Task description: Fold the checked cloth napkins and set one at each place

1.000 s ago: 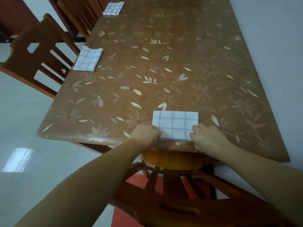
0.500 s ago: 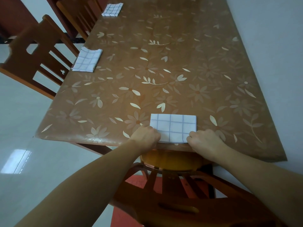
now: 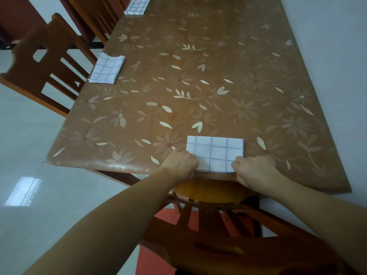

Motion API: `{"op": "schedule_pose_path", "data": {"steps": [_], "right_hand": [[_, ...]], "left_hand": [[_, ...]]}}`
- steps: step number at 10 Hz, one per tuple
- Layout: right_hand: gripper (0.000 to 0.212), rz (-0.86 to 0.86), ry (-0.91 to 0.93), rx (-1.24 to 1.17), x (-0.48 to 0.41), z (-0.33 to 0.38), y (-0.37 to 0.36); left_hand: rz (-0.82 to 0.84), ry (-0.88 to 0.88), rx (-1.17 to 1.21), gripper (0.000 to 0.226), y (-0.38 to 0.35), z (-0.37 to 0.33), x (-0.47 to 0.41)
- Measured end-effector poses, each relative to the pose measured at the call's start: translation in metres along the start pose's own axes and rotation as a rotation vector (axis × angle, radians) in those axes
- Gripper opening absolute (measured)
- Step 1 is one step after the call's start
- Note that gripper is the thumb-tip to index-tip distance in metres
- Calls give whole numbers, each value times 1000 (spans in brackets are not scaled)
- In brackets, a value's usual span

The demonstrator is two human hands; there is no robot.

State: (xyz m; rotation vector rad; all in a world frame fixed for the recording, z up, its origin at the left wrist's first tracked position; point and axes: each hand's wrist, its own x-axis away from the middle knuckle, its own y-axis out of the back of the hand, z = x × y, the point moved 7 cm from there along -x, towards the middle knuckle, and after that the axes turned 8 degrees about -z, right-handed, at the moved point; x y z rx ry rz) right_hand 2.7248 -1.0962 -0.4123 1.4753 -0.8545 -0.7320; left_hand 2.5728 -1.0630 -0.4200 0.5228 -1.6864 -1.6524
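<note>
A folded white napkin with blue checks [image 3: 214, 152] lies flat at the near edge of the table [image 3: 198, 76]. My left hand [image 3: 179, 162] pinches its near left corner with curled fingers. The near right corner is pinched by my right hand [image 3: 254, 172]. Two more folded checked napkins lie along the table's left edge: one [image 3: 107, 69] by the middle chair, one [image 3: 137, 6] at the far chair.
A wooden chair [image 3: 218, 235] stands between me and the table. Two more wooden chairs, one [image 3: 45, 62] nearer and one [image 3: 95, 14] farther, stand along the left side. A white wall [image 3: 337, 56] runs along the table's right side. Pale tiled floor [image 3: 29, 155] lies to the left.
Both hands with the napkin have slid slightly toward the near table edge; the grip is unchanged.
</note>
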Motion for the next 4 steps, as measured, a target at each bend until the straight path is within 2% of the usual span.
{"op": "schedule_pose_path", "data": {"steps": [1,2,3,4], "right_hand": [[36,7,-25,21,-1,-1,9],[13,47,-90,23,1,-8,-1],[9,121,-169,-64,3,-10,-2],[15,152,-203,-126,3,-16,-8]], "left_hand": [[-6,6,-7,21,0,1,0],[-17,29,11,20,0,3,1],[-6,53,55,23,0,5,3],[0,155,203,30,2,15,7]]}}
